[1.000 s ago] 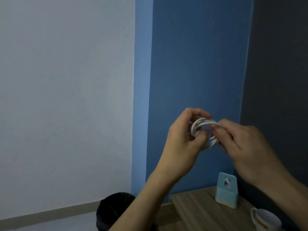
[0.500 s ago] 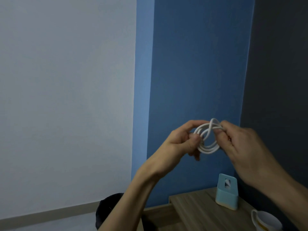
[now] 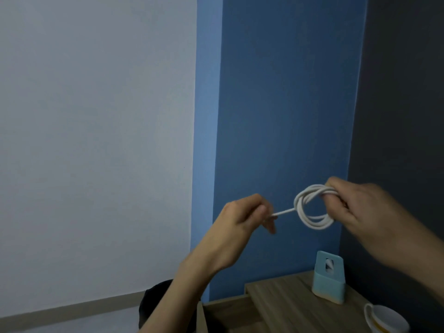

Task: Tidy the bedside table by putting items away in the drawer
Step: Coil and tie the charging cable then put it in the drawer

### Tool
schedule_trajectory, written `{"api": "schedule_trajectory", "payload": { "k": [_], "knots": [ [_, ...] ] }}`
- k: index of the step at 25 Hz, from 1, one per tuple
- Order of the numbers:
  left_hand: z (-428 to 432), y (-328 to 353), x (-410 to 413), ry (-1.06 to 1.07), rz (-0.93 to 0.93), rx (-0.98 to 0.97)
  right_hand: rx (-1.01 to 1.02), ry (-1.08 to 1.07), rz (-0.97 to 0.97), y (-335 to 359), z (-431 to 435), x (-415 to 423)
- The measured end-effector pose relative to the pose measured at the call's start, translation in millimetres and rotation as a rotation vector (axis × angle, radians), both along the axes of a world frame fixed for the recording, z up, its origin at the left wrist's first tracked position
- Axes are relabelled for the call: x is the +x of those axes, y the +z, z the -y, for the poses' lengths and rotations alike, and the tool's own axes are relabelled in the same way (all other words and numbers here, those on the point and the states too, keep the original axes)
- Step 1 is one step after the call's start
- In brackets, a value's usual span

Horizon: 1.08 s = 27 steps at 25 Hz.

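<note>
A white cable (image 3: 312,207) is wound into a small coil and held in the air in front of the blue wall. My right hand (image 3: 360,210) grips the coil at its upper right. My left hand (image 3: 242,217) pinches the cable's loose end, which runs taut from the coil to my fingers. Below lies the wooden bedside table (image 3: 283,301), with a lower wooden surface (image 3: 223,311) stepping down at its left. Whether that is the drawer I cannot tell.
A light blue holder (image 3: 328,284) stands upright at the back of the table. A white cup (image 3: 384,320) with a yellow stripe sits at the bottom right edge. A black bin (image 3: 153,301) stands on the floor left of the table.
My hands have moved apart. The left hand has pulled the cable's end out to the left, tightening it around the coil that the right hand holds.
</note>
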State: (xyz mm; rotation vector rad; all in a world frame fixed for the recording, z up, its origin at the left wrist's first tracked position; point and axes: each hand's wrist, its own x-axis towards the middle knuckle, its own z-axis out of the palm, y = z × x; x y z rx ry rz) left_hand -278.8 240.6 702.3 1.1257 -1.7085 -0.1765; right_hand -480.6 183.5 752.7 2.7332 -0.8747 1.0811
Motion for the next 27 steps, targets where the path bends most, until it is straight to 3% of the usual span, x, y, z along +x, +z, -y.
{"api": "schedule_trajectory", "payload": {
  "k": [2, 6, 13, 19, 21, 23, 27],
  "knots": [
    [-0.9, 9.0, -10.0, -0.146, -0.144, 0.069, 0.003, -0.007, -0.011, 1.0, -4.4, 3.6],
    [8.8, 23.9, -39.2, -0.149, -0.042, -0.008, -0.026, 0.011, -0.061, -1.7, -8.0, 10.3],
    [14.1, 27.4, -38.5, -0.096, -0.222, -0.207, 0.067, 0.304, 0.221, 13.3, -9.0, -10.6],
    [17.6, 20.2, -34.0, -0.078, -0.181, -0.2, -0.115, -0.045, -0.128, 22.7, 2.8, -17.7],
    [19.8, 19.3, -34.0, -0.078, -0.201, -0.213, -0.13, -0.09, -0.147, 19.0, 2.7, -16.3],
    [21.4, 19.5, -33.4, -0.076, -0.212, -0.223, -0.031, -0.057, -0.06, 17.6, -0.4, -18.1],
    [22.7, 20.5, -33.1, -0.075, -0.238, -0.233, 0.499, 0.247, 0.034, 17.8, 1.5, -21.6]
  ]
}}
